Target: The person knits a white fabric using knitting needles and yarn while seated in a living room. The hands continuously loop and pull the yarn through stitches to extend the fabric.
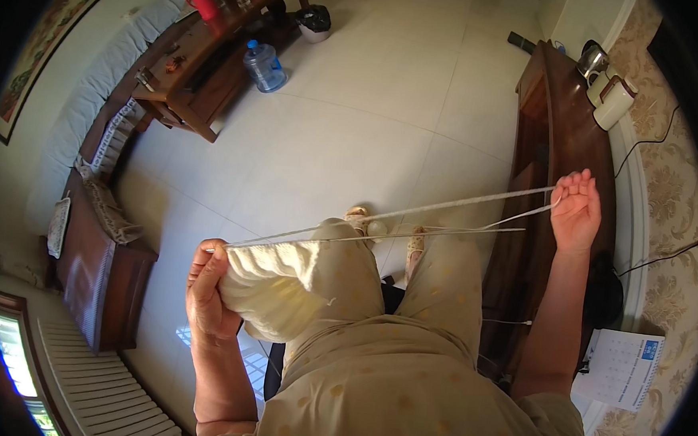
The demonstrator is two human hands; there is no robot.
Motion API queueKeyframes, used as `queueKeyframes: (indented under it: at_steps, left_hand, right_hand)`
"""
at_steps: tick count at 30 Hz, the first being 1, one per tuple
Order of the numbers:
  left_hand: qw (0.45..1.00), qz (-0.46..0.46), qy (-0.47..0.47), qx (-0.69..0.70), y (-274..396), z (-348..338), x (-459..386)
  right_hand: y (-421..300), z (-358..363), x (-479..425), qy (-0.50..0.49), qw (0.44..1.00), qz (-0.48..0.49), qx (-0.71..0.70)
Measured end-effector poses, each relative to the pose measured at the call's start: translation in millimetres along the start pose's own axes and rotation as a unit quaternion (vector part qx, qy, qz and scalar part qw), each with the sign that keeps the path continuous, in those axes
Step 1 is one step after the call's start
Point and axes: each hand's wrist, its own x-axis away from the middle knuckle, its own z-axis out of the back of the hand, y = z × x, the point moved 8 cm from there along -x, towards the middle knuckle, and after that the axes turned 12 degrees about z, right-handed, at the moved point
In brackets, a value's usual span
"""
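Note:
My left hand point(207, 287) grips a piece of cream ribbed knitting point(279, 282) at its upper left corner. The top edge of the knitting is on a long, thin knitting needle point(420, 235), whose free end points to the right. Far out to the right, my right hand point(576, 211) is raised with its fingers partly curled and the cream yarn point(464, 200) caught at its side. One strand runs taut from it back to my left hand. Another strand slants down past the needle towards a pale ball, likely yarn point(376, 228), on the floor beside my slippers.
On the right stands a long dark wooden cabinet point(576, 136) with an electric kettle point(614, 102) on it. A desk calendar point(618, 366) lies near my right elbow. Ahead are a blue water jug point(265, 68), a lined bin point(314, 24) and a wooden table point(183, 85).

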Motion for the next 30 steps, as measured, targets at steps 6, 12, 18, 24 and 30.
queueKeyframes:
  at_steps: [6, 12, 18, 24, 30]
  left_hand:
    - [0.999, -0.029, -0.015, -0.016, 24.2, 22.8, -15.9]
    - [0.998, -0.048, 0.013, 0.036, 36.6, 22.2, -27.3]
    - [0.999, -0.01, -0.028, -0.014, 9.5, -6.9, -38.2]
    - [0.98, 0.122, -0.15, -0.054, -44.5, -80.6, -22.1]
    - [0.956, 0.183, -0.219, -0.072, -60.8, -97.4, 0.8]
  right_hand:
    - [-59.5, 37.7, -42.7, -0.052, 0.996, 0.074, -0.007]
    - [-109.6, 71.7, -74.8, 0.022, 0.984, 0.169, 0.058]
    - [-39.7, 87.7, -79.5, 0.026, 0.714, -0.027, 0.699]
    - [152.1, -98.2, 16.7, -0.308, 0.746, -0.11, 0.58]
    - [205.9, -231.5, 101.8, -0.365, 0.894, -0.243, 0.095]
